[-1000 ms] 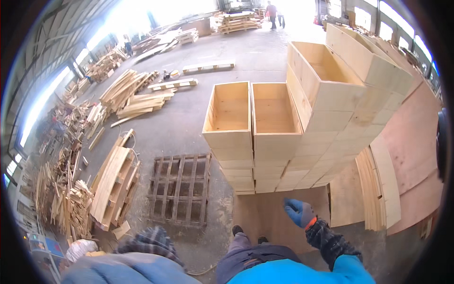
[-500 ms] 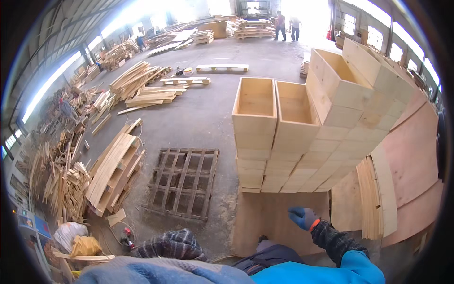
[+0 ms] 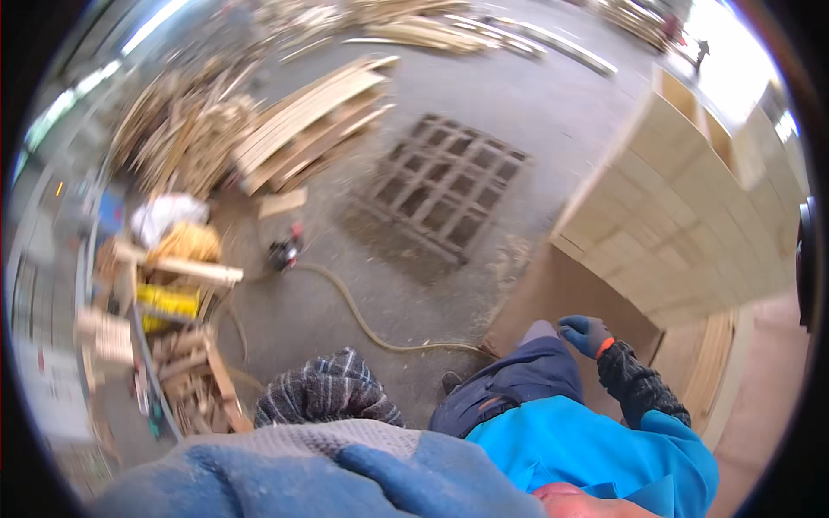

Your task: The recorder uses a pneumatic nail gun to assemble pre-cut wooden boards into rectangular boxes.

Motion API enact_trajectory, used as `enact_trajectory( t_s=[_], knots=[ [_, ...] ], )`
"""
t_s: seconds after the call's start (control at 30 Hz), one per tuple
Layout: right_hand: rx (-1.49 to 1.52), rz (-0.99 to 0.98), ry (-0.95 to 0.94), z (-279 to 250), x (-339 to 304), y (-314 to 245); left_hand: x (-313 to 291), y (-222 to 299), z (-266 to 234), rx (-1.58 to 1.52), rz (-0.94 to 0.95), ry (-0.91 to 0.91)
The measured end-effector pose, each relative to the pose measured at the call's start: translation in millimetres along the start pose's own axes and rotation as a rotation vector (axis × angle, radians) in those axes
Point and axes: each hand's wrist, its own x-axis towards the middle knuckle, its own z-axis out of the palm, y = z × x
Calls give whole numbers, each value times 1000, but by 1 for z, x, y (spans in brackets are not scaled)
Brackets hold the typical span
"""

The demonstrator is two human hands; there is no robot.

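Observation:
My right hand (image 3: 587, 335), in a blue and grey work glove with an orange cuff, hangs beside my thigh. Its fingers point left, slightly bent and partly apart, with nothing visible in them. Below it lies a brown board (image 3: 540, 293), and beyond stands a tall stack of pale wooden boxes (image 3: 682, 211). My left hand (image 3: 345, 470), in the same kind of glove, is raised very close and fills the lower edge; how its fingers close, and on what, is hidden. A plaid sleeve (image 3: 328, 388) shows beside it.
A dark slatted pallet (image 3: 449, 186) lies on the grey floor. Left of it are stacked planks (image 3: 302, 125) and a scrap wood pile (image 3: 186, 121). A red and black tool (image 3: 285, 250) stands near a yellowish hose (image 3: 354, 311) that crosses toward my feet. A wood-filled crate (image 3: 203, 375) stands at lower left.
My view has swung left and downward, so the box stack now sits farther right and the pallet higher. The left glove fills more of the picture. My right hand still hangs by my side.

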Motion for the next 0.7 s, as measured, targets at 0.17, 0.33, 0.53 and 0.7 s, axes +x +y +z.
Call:
enact_trajectory(
  t_s=[0.17,0.33,0.53,0.7],
  knots=[
    [-80,-281,-174,55,12,-64,-192,-106,48,151,398,-209],
    [-347,-440,-519,168,27,-147,-358,-210,15,134,841,-335],
    [-386,-678,-822,351,63,-215,-476,-269,-35,287,1213,-502],
    [-754,-736,-992,465,109,-249,-539,-258,-30,729,1344,-574]
  ],
)
